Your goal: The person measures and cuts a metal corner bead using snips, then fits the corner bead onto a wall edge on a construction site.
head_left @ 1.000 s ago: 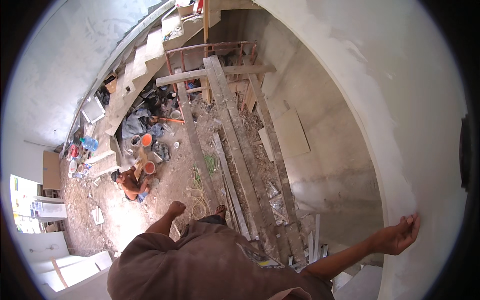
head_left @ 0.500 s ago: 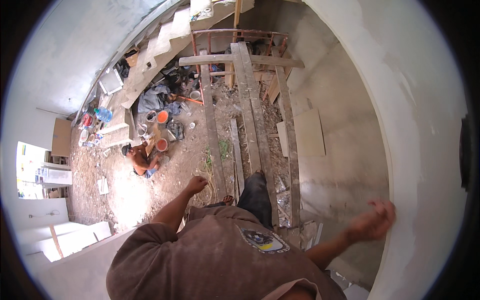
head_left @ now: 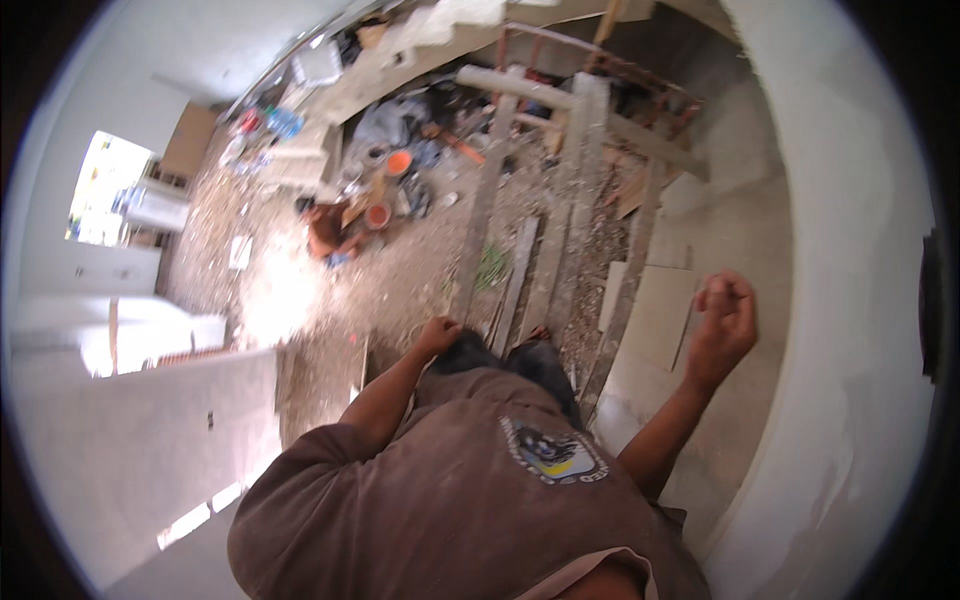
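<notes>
My left hand (head_left: 438,335) hangs beside my dark trouser leg (head_left: 540,372), its fingers curled in, nothing seen in them. My right hand (head_left: 727,325) is raised in front of the right-hand wall, apart from it. Its fingers are loosely bent and somewhat apart, with no object in them. I stand on long wooden planks (head_left: 560,225) raised above the floor; a sandalled foot (head_left: 538,334) shows by them. A crosswise plank (head_left: 515,88) meets the long ones at the far end.
On the littered floor below, left of the planks, a person (head_left: 325,232) sits by orange-filled buckets (head_left: 377,216). Concrete stairs (head_left: 400,62) rise behind. A reddish metal frame (head_left: 640,70) stands at the planks' far end. Flat boards (head_left: 650,315) lean at the right wall (head_left: 850,330).
The view has turned, shifting the planks and the seated person rightward in the picture. My right hand has come up and away from the wall's edge. My left hand is now beside my leg.
</notes>
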The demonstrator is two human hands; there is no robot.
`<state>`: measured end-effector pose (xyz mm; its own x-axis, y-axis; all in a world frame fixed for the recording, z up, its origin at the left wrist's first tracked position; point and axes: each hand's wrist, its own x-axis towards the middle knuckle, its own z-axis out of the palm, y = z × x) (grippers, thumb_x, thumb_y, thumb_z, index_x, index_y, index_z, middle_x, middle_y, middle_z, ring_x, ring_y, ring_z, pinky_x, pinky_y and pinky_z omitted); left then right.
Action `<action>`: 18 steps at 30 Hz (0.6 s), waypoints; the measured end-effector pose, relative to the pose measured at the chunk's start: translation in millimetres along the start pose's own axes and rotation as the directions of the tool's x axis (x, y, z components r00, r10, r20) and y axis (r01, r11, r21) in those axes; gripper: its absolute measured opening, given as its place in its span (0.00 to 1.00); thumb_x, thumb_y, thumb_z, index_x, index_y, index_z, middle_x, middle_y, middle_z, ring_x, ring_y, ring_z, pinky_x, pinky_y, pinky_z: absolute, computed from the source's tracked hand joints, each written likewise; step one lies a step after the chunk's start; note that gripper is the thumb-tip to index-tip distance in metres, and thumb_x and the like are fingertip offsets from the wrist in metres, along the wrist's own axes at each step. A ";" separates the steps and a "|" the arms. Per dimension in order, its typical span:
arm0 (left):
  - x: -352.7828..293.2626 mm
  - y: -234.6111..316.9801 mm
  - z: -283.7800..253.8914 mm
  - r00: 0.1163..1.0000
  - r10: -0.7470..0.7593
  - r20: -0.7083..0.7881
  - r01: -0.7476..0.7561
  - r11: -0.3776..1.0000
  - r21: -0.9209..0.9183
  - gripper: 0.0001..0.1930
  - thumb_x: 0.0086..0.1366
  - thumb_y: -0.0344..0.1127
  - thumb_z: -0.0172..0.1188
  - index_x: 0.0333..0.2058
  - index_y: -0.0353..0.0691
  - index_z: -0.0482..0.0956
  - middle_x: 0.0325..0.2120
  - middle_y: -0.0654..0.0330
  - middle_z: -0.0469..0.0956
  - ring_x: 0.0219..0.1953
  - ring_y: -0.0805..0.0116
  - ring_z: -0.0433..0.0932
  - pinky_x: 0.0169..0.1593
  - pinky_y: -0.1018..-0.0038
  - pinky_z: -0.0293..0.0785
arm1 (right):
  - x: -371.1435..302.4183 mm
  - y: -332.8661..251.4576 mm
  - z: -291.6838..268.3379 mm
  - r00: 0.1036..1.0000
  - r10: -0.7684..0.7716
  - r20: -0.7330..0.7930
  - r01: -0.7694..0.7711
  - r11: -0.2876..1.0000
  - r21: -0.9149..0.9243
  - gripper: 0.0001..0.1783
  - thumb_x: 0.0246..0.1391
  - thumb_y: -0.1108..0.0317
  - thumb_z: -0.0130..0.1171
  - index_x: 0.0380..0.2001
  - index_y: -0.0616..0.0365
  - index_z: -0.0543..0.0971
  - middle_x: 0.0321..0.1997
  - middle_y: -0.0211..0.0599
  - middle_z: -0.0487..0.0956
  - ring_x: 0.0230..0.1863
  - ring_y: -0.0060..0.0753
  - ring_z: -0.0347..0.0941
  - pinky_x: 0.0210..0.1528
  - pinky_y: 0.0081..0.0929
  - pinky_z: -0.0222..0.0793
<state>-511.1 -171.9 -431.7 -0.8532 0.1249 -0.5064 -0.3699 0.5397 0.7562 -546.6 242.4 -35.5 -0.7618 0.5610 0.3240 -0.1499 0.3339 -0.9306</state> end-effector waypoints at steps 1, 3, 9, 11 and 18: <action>-11.2 -2.3 -0.2 0.997 -0.062 -0.047 0.059 0.997 -0.054 0.17 0.62 0.43 0.62 0.38 0.32 0.85 0.29 0.50 0.85 0.33 0.59 0.84 0.41 0.63 0.77 | 14.2 0.0 8.9 1.000 -0.009 0.018 0.009 1.000 0.000 0.10 0.65 0.72 0.58 0.45 0.68 0.78 0.36 0.37 0.82 0.33 0.20 0.74 0.36 0.20 0.72; -18.8 -20.0 -1.0 0.983 -0.148 -0.110 0.139 0.987 -0.084 0.17 0.62 0.42 0.63 0.38 0.32 0.85 0.29 0.50 0.85 0.33 0.59 0.84 0.40 0.63 0.77 | 35.8 0.7 30.4 0.999 0.013 0.035 -0.011 0.999 -0.034 0.10 0.65 0.72 0.58 0.46 0.67 0.78 0.36 0.36 0.82 0.32 0.20 0.73 0.36 0.20 0.71; -26.1 -58.4 -15.8 0.921 -0.386 -0.046 0.383 0.922 -0.059 0.20 0.60 0.47 0.63 0.35 0.32 0.85 0.26 0.48 0.83 0.30 0.61 0.83 0.37 0.62 0.76 | 65.8 52.5 73.0 0.985 0.140 0.100 -0.133 0.988 -0.075 0.16 0.65 0.67 0.60 0.52 0.65 0.77 0.42 0.37 0.82 0.33 0.23 0.74 0.36 0.22 0.71; -8.7 -68.2 -35.8 0.935 -0.351 -0.048 0.348 0.936 -0.057 0.21 0.60 0.48 0.63 0.35 0.32 0.85 0.25 0.49 0.82 0.29 0.62 0.82 0.36 0.61 0.75 | 69.3 57.4 91.7 0.988 0.154 -0.016 -0.154 0.986 -0.055 0.20 0.65 0.65 0.59 0.56 0.65 0.75 0.47 0.40 0.81 0.38 0.25 0.76 0.40 0.23 0.73; 84.9 -47.6 -107.2 0.929 -0.352 -0.114 0.316 0.916 -0.248 0.16 0.62 0.42 0.60 0.34 0.32 0.84 0.22 0.57 0.81 0.28 0.67 0.80 0.36 0.67 0.75 | 108.9 6.3 126.4 0.983 0.060 -0.173 -0.050 0.997 0.061 0.30 0.64 0.57 0.60 0.62 0.65 0.69 0.58 0.46 0.78 0.52 0.35 0.78 0.53 0.30 0.74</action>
<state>-605.3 -276.3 -466.4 -0.7044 -0.1688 -0.6894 -0.6998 0.3274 0.6349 -710.1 209.9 -27.7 -0.6487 0.7027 0.2922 -0.1501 0.2584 -0.9543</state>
